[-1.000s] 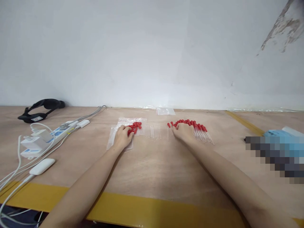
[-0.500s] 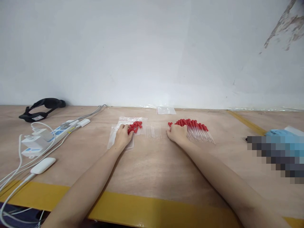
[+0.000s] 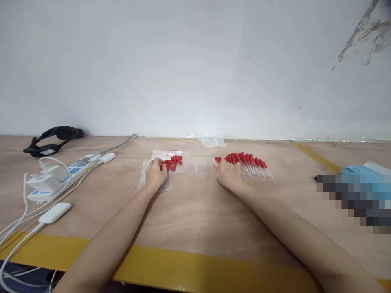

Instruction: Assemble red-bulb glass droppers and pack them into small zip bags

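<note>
Many capped droppers point(image 3: 250, 166) lie done; left hand point(image 3: 155, 176) pinches loose red caps point(image 3: 172, 162), right hand point(image 3: 228, 174) curled on one (bare tubes point(image 3: 197, 169) remain).

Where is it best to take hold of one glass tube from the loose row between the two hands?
Probably at the near end of a glass tube, from above, pinching across its width. The tubes lie flat on the table running front to back, with bare wood before them, between left hand and right hand.

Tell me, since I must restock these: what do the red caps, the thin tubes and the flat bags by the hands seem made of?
Red caps: matte and opaque, probably rubber. Thin tubes: clear and straight, glass or hard plastic; the look leaves it open. Flat bags: transparent, glossy plastic film with wrinkles.
</note>
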Motion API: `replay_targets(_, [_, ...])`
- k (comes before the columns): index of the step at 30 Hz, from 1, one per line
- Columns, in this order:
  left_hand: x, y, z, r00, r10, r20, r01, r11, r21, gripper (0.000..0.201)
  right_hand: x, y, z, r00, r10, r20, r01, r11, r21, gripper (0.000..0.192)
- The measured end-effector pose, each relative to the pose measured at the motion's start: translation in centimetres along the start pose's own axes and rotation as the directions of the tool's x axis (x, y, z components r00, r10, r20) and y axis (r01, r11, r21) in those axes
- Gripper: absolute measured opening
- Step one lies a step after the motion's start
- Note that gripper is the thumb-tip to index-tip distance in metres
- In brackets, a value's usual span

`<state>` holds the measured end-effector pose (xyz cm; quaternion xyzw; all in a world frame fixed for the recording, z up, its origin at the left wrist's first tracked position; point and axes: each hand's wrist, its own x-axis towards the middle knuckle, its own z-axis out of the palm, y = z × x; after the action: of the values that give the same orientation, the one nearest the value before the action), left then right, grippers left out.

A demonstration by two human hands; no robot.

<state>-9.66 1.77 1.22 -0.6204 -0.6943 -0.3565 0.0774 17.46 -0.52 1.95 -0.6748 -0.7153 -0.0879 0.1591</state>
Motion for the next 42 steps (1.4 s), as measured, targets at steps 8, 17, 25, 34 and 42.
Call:
replay_targets(8, [-0.7, 1.7, -0.8, 0.987, 0.091, -0.136, -0.116, 0.974, -0.194, 0.024, -3.8, 4.2, 0.3, 0.947, -0.235, -0.218, 0.287, 0.925, 0.248, 0.023])
replay_targets(17, [-8.1, 8.0, -0.5, 0.743, 0.619, 0.254, -0.467, 0.752, -0.466, 0.022, -6.3, 3.7, -0.4, 0.912, -0.325, -0.25, 0.397, 0.852, 0.34, 0.022])
replay_targets(25, [-8.1, 8.1, -0.3, 0.797, 0.521, 0.304, -0.267, 0.757, -0.597, 0.014, -6.8, 2.8, -1.6, 0.876, -0.416, -0.245, 0.48, 0.805, 0.348, 0.018])
replay_targets(34, [-8.4, 8.1, 0.6, 0.822, 0.443, 0.358, -0.093, 0.726, -0.682, 0.02, -6.9, 2.1, -1.4, 0.898, -0.388, -0.209, 0.44, 0.79, 0.427, 0.019])
replay_targets(42, [-8.4, 8.2, 0.6, 0.819, 0.43, 0.38, -0.024, 0.687, -0.726, 0.019, -6.9, 2.1, -0.5, 0.863, -0.458, -0.214, 0.504, 0.745, 0.438, 0.02])
